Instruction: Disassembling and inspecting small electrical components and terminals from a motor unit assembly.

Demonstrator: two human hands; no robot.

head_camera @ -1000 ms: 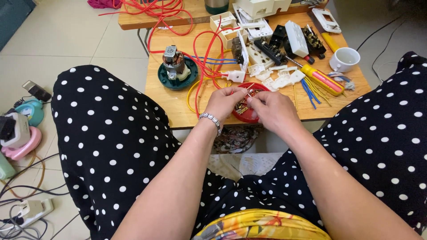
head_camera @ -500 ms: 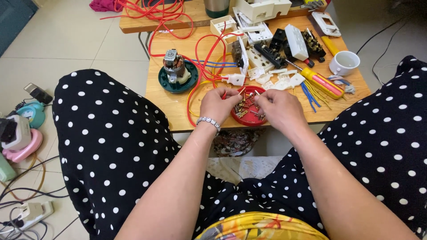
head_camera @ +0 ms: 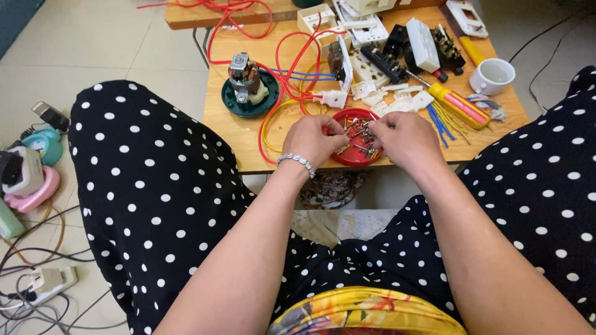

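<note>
Left hand: the left hand (head_camera: 313,139) is resting at the near left rim of a red dish (head_camera: 355,158), fingers curled inward and pinched together over the dish; what they are pinching is too small to tell.
Right hand: the right hand (head_camera: 403,138) is hovering over the right side of the same dish, fingertips bent down among the small screws (head_camera: 359,131); whether it is gripping one cannot be told.
Red dish: it is sitting at the near edge of the wooden surface (head_camera: 242,133), between the two hands, and is holding a heap of small metal screws and bits.
Bracelet: a silver bracelet (head_camera: 297,161) is circling the left wrist.
Motor: a small motor (head_camera: 244,77) is standing upright on a round green base (head_camera: 236,107), well left of the dish.
Wires: red wires (head_camera: 282,56) are looping across the surface from the far side toward the dish; a yellow wire (head_camera: 267,127) is curving just beside the left hand.
Screwdriver: a yellow-handled screwdriver (head_camera: 456,104) is lying tilted, right of the dish, near blue wire ends (head_camera: 439,119).
Cup: a white cup (head_camera: 492,75) is sitting at the right edge.
Sockets: white and black socket parts (head_camera: 397,53) are crowding the far middle.
Floor: cables and a white power strip (head_camera: 46,280) are lying at left.
</note>
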